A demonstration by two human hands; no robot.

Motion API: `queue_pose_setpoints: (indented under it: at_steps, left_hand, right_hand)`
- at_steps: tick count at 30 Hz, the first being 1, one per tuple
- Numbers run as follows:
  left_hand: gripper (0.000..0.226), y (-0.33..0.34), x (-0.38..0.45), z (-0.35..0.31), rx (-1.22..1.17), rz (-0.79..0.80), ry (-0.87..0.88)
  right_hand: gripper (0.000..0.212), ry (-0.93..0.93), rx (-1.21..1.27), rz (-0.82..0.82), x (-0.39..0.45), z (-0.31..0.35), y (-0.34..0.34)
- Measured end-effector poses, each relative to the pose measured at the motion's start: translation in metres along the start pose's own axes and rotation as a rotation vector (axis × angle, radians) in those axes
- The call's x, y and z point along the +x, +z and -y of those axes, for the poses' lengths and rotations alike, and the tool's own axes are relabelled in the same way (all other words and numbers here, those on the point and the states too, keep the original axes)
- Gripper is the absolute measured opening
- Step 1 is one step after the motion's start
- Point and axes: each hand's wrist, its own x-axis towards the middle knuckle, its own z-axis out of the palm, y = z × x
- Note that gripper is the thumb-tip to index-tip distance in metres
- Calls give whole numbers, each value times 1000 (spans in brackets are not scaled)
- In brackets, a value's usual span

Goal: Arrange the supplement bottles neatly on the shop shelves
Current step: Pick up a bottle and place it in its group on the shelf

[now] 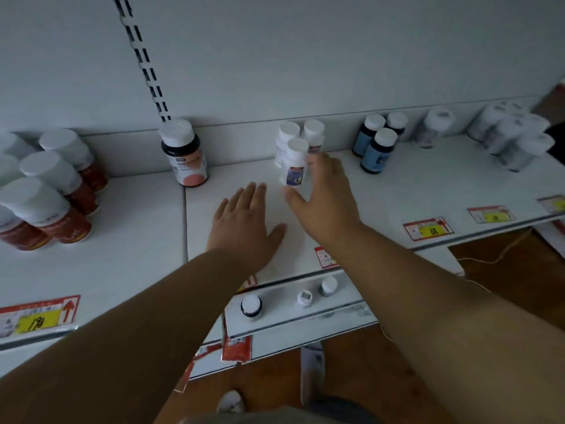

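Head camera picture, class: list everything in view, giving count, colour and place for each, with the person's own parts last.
Red-label bottles: at least five, white caps, shelf left.
Dark bottle: one, orange label, by the back wall.
White bottles: three, shelf centre.
Blue-label bottles: three, dark, right of centre.
Pale bottles: blurred cluster, far right.
Price tags: several, red and yellow, shelf edge.
Lower-shelf bottles: three, white caps.
Left hand: open, over shelf.
Right hand: open, beside white bottles.

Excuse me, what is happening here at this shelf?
A person is arranging supplement bottles on a white shop shelf. The right hand reaches around the front small white bottle of a group of three; whether it grips the bottle is unclear. The left hand is open and flat over the bare shelf. Other bottle groups stand to both sides.
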Motion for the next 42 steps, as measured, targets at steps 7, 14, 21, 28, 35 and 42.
queue_pose_setpoints:
  at_steps: [7, 14, 21, 28, 35, 42]
  left_hand:
    - [71, -38, -113, 41, -25, -29, 57]
    - [68, -66, -221, 89, -35, -207, -222]
    - [65, -59, -329, 145, 63, -125, -270]
    - [62, -71, -406, 267, 52, -65, -249]
    - [64, -97, -461, 424, -25, -63, -266]
    - [66, -23, -430, 543, -98, -90, -300]
  right_hand:
    - [48, -35, 21, 4, -100, 64, 0]
    - [43, -254, 188, 130, -153, 140, 15]
    - [39, -218, 235, 357, -251, 198, 46]
    - [40, -104, 256, 360, -323, 294, 127]
    - [41, -38, 224, 401, -378, 427, 238]
    - [45, 15, 135, 464, -356, 427, 387]
